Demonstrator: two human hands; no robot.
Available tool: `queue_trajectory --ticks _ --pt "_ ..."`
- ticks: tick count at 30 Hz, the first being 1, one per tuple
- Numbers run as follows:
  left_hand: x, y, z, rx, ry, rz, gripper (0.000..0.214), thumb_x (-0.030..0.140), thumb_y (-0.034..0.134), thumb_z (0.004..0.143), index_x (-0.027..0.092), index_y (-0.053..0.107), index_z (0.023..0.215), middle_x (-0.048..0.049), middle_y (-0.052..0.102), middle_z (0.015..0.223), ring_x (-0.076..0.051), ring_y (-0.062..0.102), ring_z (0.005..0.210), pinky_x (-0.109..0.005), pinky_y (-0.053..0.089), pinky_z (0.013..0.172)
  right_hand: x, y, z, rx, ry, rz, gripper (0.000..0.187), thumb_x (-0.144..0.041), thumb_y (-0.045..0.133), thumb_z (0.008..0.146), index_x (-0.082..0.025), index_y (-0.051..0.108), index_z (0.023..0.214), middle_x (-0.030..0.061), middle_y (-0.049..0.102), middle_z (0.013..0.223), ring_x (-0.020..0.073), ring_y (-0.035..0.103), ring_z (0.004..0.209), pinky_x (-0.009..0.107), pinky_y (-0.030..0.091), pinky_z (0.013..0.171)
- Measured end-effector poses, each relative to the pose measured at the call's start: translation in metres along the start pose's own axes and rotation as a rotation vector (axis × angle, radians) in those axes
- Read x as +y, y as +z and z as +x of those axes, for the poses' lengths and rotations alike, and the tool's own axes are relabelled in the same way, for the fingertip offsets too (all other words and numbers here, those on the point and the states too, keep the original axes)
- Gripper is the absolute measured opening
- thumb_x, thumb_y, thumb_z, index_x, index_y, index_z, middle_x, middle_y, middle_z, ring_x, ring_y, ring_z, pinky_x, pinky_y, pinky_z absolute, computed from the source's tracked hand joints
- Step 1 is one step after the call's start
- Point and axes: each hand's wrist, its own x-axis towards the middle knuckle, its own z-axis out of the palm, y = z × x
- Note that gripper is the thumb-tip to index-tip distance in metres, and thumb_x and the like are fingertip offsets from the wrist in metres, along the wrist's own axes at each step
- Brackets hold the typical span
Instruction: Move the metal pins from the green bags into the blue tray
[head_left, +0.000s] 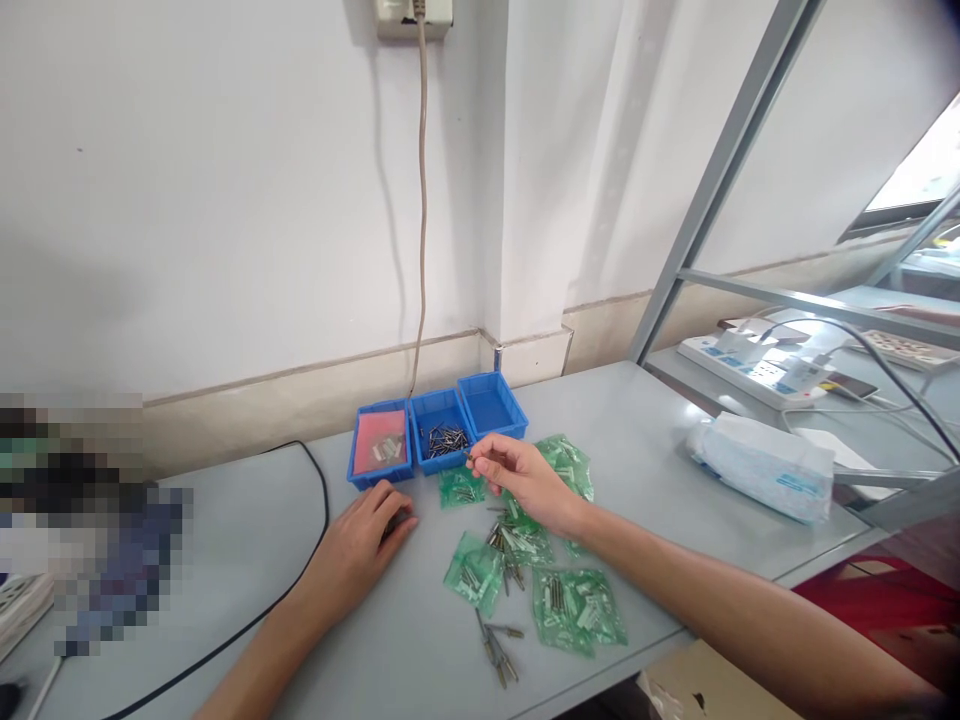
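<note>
My right hand (525,478) is closed in a pinch in front of the middle blue bin (420,462), with a small slim metal piece (469,456) at its fingertips. Inside that bin lies a heap of dark metal pins (444,440). My left hand (371,525) rests on the table below the left bin, fingers curled; something dark shows under them, but I cannot make it out. Green plastic bags (577,608) of small metal parts lie around and below my right hand. Loose metal pieces (496,650) with thin shanks and thicker ends lie nearer the front edge.
The left blue bin (352,462) holds a pink sheet (367,440) and a clear packet. A right-hand blue bin (491,400) adjoins it. A black cable (324,490) crosses the table at left. On the right are a metal frame (720,150), a white packet (765,465) and power strips (750,370).
</note>
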Motion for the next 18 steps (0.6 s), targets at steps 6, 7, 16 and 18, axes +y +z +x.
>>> queue_trajectory --ticks 6,7,16,18 --pt "0.0009 -0.0004 -0.0002 0.01 0.003 0.005 0.02 0.042 0.047 0.11 0.027 0.06 0.113 -0.0029 0.063 0.11 -0.021 0.065 0.099 -0.035 0.052 0.086 -0.0007 0.0008 0.0 -0.007 0.103 0.203 0.039 -0.055 0.08 0.09 -0.018 0.067 0.092 0.0022 0.063 0.095 0.0094 0.046 0.063 0.026 0.033 0.06" --pt "0.001 -0.0003 -0.0003 0.012 0.004 0.006 0.02 0.042 0.047 0.11 0.027 0.06 0.113 -0.0028 0.063 0.11 -0.021 0.065 0.098 -0.035 0.051 0.086 -0.0012 0.0009 0.0002 -0.014 0.119 0.247 0.04 -0.054 0.081 0.089 -0.017 0.066 0.089 0.0019 0.062 0.094 0.0088 0.045 0.063 0.026 0.032 0.06" --pt "-0.0011 0.0012 -0.0018 0.023 0.039 0.097 0.02 0.041 0.046 0.111 0.026 0.059 0.113 -0.0029 0.063 0.109 -0.021 0.065 0.096 -0.035 0.05 0.084 -0.001 0.0012 -0.0003 -0.024 0.145 0.313 0.035 -0.048 0.081 0.091 -0.017 0.065 0.093 0.0012 0.059 0.094 0.0078 0.044 0.062 0.026 0.03 0.061" --pt "-0.0012 0.0015 -0.0017 0.031 0.047 0.124 0.02 0.04 0.046 0.111 0.026 0.059 0.112 -0.0029 0.063 0.108 -0.021 0.065 0.095 -0.035 0.05 0.083 -0.0003 0.0015 0.0 0.001 0.129 0.244 0.035 -0.049 0.08 0.09 -0.019 0.065 0.098 0.0008 0.06 0.095 0.0086 0.046 0.062 0.027 0.031 0.061"
